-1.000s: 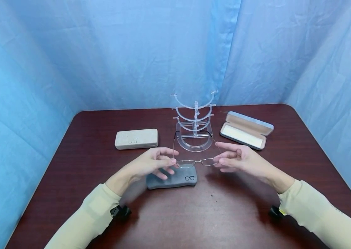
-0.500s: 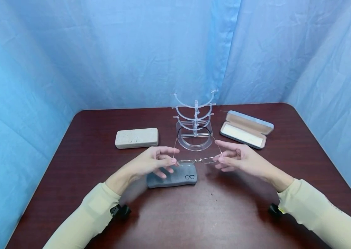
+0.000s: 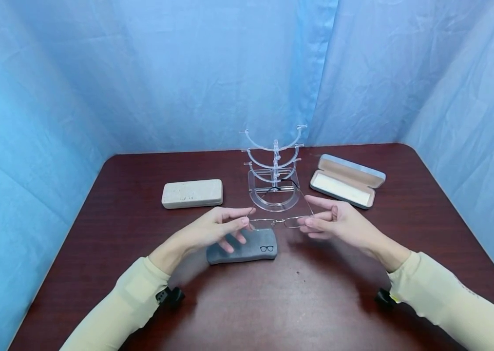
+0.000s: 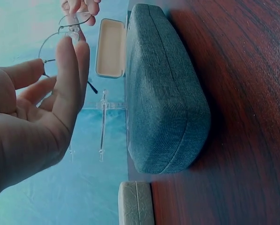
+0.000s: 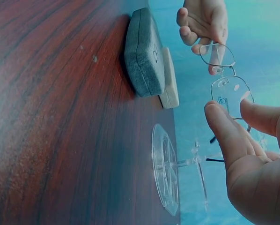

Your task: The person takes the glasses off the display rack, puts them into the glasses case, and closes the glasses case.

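A pair of eyeglasses [image 3: 279, 221] with thin metal rims and dark temple tips is held in the air, lenses toward the person. My left hand [image 3: 212, 229] pinches its left end near the hinge between thumb and index finger. At the other end, my right hand [image 3: 343, 226] grips the right hinge area with thumb and fingers. The left temple slants inward, while the right one points more nearly away. Under the left fingers lies a closed grey glasses case [image 3: 240, 251] with a printed glasses icon. The right wrist view shows a faint marking on the nearer lens.
Behind the eyeglasses stands a clear tiered display stand [image 3: 275, 165]. A closed beige glasses case [image 3: 192, 194] lies to the left. To the right lies an open glasses case [image 3: 347, 181] with a pale lining. Blue curtains [image 3: 212, 73] surround the dark wooden table [image 3: 291, 307].
The left temple has swung inward, its tip now crossing toward the middle. The eyeglasses have risen slightly in view, and both hands keep hold of them.
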Demonstrator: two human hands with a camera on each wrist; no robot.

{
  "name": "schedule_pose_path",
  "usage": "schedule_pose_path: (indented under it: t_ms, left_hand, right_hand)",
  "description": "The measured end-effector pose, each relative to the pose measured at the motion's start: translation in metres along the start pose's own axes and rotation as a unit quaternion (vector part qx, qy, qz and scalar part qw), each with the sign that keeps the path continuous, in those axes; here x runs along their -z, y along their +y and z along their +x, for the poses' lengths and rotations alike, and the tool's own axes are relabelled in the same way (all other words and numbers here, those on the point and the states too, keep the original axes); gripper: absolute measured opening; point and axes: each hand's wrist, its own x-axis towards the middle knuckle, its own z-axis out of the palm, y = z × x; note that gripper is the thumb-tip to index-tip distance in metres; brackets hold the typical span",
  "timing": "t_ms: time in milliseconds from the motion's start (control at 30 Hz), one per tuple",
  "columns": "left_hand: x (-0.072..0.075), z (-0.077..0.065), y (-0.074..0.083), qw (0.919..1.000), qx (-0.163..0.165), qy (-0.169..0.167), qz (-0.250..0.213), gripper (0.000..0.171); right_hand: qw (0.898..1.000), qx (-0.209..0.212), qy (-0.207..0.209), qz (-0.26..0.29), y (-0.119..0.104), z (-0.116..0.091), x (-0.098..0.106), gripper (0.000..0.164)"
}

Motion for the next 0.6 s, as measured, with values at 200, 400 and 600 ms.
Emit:
schedule_pose_path:
  t_ms: [200,400,600]
  left_hand:
    - [0.0008,0.0006,-0.0017,0.9998,-0.017,-0.013,-0.001,0.050]
    - [0.0015,0.0026,-0.0027,0.9994,-0.028,0.008,-0.017,0.051]
    - [0.0007,0.0043,-0.0029,0.9992,-0.030,0.020,-0.015,0.044]
  right_hand:
    - [1.000,0.005,-0.009,0.010,-0.0016,-0.0010,-0.0009,0.076]
    - [1.000,-0.001,-0.005,0.021,-0.0026,-0.0015,0.0013,0.075]
    - [1.000,-0.009,-0.013,0.025,-0.0026,-0.0011,0.0014,0.073]
